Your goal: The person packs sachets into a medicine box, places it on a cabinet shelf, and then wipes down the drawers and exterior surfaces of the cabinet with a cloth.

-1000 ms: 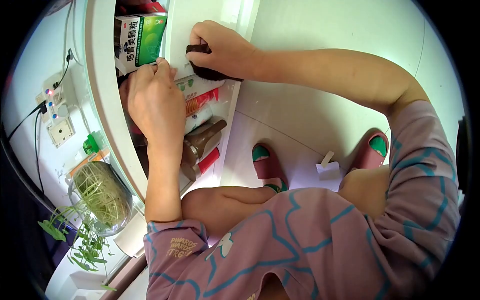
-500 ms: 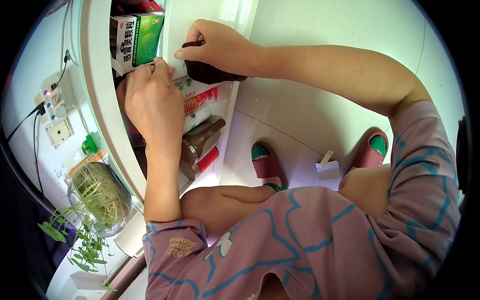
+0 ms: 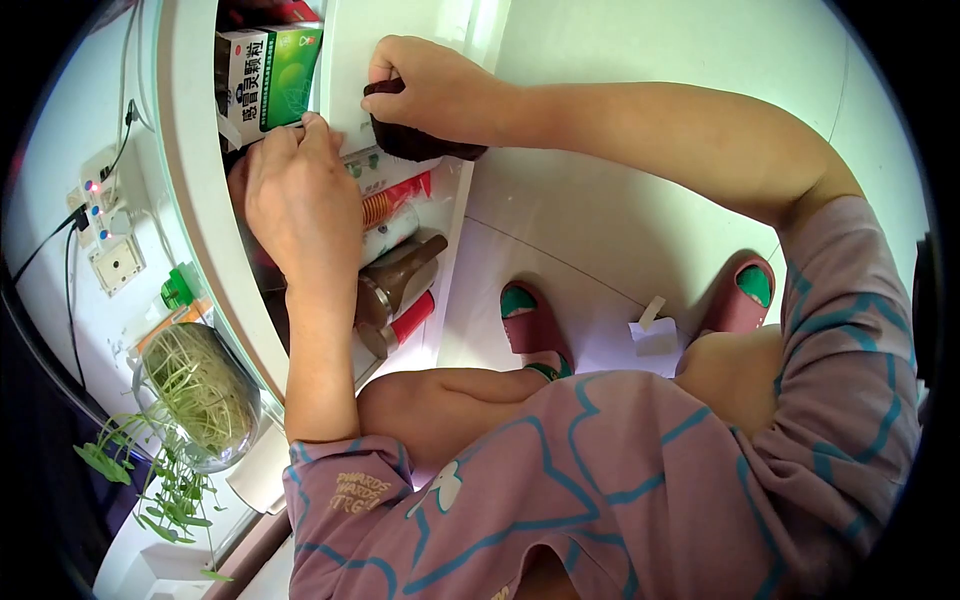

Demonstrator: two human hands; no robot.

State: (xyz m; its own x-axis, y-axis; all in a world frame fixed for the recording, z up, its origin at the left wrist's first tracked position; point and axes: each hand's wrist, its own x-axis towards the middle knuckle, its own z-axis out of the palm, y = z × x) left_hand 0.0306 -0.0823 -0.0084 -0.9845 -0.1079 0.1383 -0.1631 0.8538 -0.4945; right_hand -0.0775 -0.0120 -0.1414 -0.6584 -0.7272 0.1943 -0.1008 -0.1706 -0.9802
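Note:
My right hand [image 3: 440, 88] is closed on a dark brown cloth [image 3: 408, 138], pinched at its upper end, and the cloth hangs over the pale drawer [image 3: 350, 50]. My left hand [image 3: 305, 195] reaches into the same open drawer with its fingers curled and drawn together. What those fingers hold, if anything, is hidden beneath the hand. Just above my left hand stands a green and white medicine box [image 3: 283, 80] with Chinese writing. Beside my left wrist lie a red packet [image 3: 408, 188], a brown hairdryer-like object [image 3: 405, 275] and a red tube-shaped item [image 3: 412, 316].
A glass vase [image 3: 205, 400] with a trailing plant stands on the cabinet top at left. Behind it, a power strip [image 3: 100, 195] with plugged cables is on the wall. Slippered feet [image 3: 535, 320] and a white paper piece [image 3: 655, 338] are on the tiled floor.
The whole view has shifted very slightly. Both hands keep nearly the same positions, and the cloth is still in my right hand.

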